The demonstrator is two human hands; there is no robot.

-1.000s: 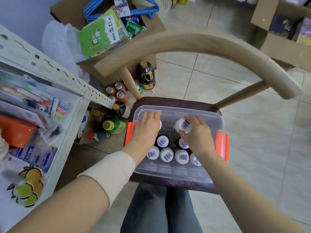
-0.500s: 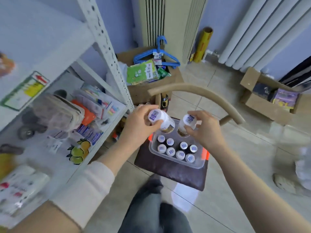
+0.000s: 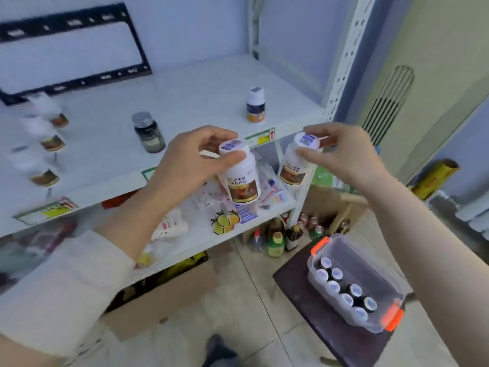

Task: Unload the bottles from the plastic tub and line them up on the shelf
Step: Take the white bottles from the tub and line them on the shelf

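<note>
Tiled floor lies nearest, with a dark chair seat [image 3: 296, 284] carrying the plastic tub [image 3: 370, 271], where about eight white-capped bottles [image 3: 344, 287] are still packed along one side. A second ago both hands were down in that tub on the caps; now they have come up to the front edge of the shelf [image 3: 198, 102]. The left hand [image 3: 185, 165] pinches a white bottle [image 3: 242, 181] by its cap between thumb and fingers, and the right hand [image 3: 352, 157] pinches a second bottle [image 3: 295, 168] the same way. Both bottles hang just in front of that edge, not yet set down. Farther back on the shelf stand a dark jar [image 3: 148, 133], a lone white-capped bottle [image 3: 255, 104] towards the right post, and a blurred row [image 3: 50, 144] at the left end. By my reading, this pair is ready for placing beside those, with more trips to follow.
</note>
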